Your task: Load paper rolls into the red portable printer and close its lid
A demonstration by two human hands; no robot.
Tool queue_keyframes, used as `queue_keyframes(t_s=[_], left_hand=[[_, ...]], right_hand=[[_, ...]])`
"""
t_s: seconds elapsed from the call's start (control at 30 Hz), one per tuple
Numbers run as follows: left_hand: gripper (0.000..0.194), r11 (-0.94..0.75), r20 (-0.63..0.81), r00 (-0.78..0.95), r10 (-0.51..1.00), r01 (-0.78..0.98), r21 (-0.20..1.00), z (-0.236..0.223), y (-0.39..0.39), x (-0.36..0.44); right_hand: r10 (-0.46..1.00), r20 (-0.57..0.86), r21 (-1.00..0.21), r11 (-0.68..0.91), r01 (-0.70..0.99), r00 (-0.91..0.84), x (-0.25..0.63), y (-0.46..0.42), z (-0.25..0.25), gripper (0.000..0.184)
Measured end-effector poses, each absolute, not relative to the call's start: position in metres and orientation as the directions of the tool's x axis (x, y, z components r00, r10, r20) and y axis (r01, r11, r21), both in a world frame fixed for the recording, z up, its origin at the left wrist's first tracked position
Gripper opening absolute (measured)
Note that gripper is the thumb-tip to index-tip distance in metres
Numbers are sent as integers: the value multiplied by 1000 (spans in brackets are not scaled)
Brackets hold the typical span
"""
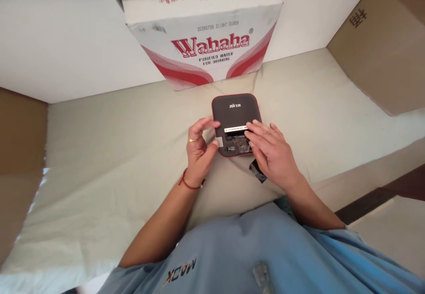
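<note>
A flat black device with rounded corners and a red rim (234, 114) lies on the cloth-covered surface, white lettering near its far edge. Across it runs a white label strip (232, 129) with a small yellow triangle. Below the strip is a recessed area with a piece in clear, crinkled plastic (241, 144). My left hand (199, 150) is at the device's left edge, fingers and thumb apart, the thumb by a grey tab (219, 141). My right hand (272, 152) lies over the right side, fingers stretched out across the strip's end. Partly under it is a small black item (256, 172), its kind unclear.
A white and red Wahaha water carton (215, 41) stands behind the device against white boxes (66, 37). Brown cardboard (388, 46) rises at the right, and more brown cardboard (20, 161) at the left. Pale green cloth (116, 161) covers the surface, slightly wrinkled.
</note>
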State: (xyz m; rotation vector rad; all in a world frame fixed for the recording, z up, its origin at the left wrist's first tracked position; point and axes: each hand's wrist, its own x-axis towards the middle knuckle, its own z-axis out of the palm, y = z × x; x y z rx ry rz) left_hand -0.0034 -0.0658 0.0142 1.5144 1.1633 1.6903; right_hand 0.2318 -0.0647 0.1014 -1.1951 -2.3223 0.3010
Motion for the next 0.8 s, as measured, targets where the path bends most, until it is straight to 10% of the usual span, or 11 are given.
queue_keyframes(t_s=[0.17, 0.47, 0.6, 0.8], left_hand=[[108, -253, 231, -134, 964, -178, 951, 0, -54, -9], [110, -210, 193, -92, 977, -242, 947, -18, -51, -6], [99, -246, 227, -109, 968, -220, 944, -26, -49, -5], [95, -251, 234, -103, 967, -219, 943, -32, -46, -4]], right_hand=[[673, 488, -418, 739, 528, -556, 239, -80, 94, 31], [633, 473, -433, 773, 465, -613, 248, -77, 107, 24], [768, 306, -453, 637, 624, -562, 236, -47, 134, 32], [851, -198, -64, 484, 873, -486, 184, 12, 165, 35]])
